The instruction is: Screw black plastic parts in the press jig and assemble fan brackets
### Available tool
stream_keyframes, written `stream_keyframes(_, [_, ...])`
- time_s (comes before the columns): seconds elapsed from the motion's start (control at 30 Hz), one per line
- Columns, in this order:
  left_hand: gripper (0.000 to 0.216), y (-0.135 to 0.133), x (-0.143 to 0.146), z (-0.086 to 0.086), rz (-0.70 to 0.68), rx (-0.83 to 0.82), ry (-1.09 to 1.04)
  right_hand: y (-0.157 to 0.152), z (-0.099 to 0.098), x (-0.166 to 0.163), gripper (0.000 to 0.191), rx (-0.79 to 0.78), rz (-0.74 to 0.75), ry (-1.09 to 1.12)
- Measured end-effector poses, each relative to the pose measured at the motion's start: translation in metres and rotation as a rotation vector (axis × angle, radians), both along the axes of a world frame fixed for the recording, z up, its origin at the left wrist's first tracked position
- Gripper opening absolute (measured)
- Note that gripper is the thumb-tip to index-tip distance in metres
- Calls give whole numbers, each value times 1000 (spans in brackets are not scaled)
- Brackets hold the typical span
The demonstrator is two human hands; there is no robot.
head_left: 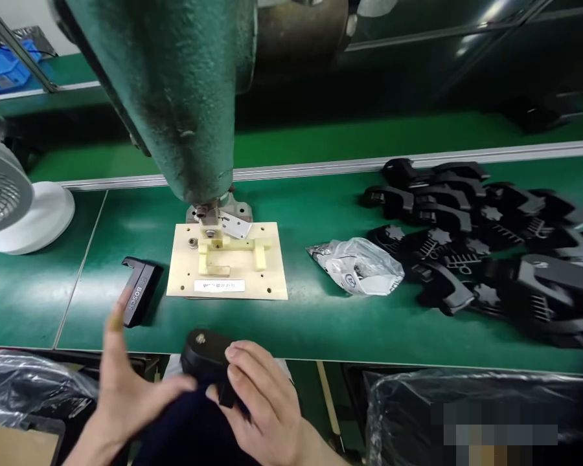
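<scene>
My right hand [267, 404] grips a black plastic housing [206, 353] at the bench's front edge. A small brass-coloured metal piece shows on its rounded end. My left hand [126, 388], blurred by motion, is open with thumb and forefinger spread. Its fingertip reaches toward a black part marked BOSCH [140, 291], which lies on the green bench; whether they touch I cannot tell. Behind both hands lies a cream fixture board [179, 262] with raised yellow blocks and a white label. The green press [194, 97] stands over that board.
Several black plastic parts [447, 207] are heaped at the right. Left of them lies a clear plastic bag [362, 265] with small contents. A white fan [34, 220] stands at far left. Plastic-lined bins flank my lap, the right one [408, 401] below the bench edge.
</scene>
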State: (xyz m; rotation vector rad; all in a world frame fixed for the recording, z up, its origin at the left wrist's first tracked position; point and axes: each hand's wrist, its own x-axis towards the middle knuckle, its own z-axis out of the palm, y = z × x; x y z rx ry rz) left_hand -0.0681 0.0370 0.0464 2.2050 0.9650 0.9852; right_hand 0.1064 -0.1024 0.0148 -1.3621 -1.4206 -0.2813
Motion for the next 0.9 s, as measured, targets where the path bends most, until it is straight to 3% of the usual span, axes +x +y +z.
stream_keyframes(0.07, [95,10,-3,8,244,140,-161,2,1,2,37,11,-31,19])
stream_keyframes(0.13, [85,15,-3,17,345,163,-244,3,1,4,41,3,-51,32])
stream_keyframes(0.27, [115,-3,8,14,2,-96,16,4,-2,2,48,-34,-12,33])
stream_keyframes(0.3, [117,-3,9,11,-14,-86,58,5,-3,1,50,-29,-2,33])
stream_keyframes(0.33, [113,2,8,8,52,-10,44,5,-4,0,51,-21,3,37])
stream_keyframes(0.4, [98,25,-5,5,385,269,-84,3,-7,1,54,-8,-8,60])
stream_keyframes(0.47, [85,53,-24,6,602,376,-126,0,-12,6,59,-40,-30,78])
stream_keyframes(0.57, [72,75,-38,1,460,249,74,0,-19,13,67,-105,-42,59])
stream_keyframes(0.63, [70,71,-31,-9,314,91,260,5,-23,14,68,-141,-11,41])
stream_keyframes(0.7, [72,64,-16,-21,251,-39,419,12,-28,13,67,-193,57,11])
stream_keyframes(0.8, [72,60,3,-34,286,-108,609,23,-35,14,60,-294,143,-64])
stream_keyframes(0.9, [57,70,7,-36,351,-123,723,30,-42,21,48,-405,152,-116])
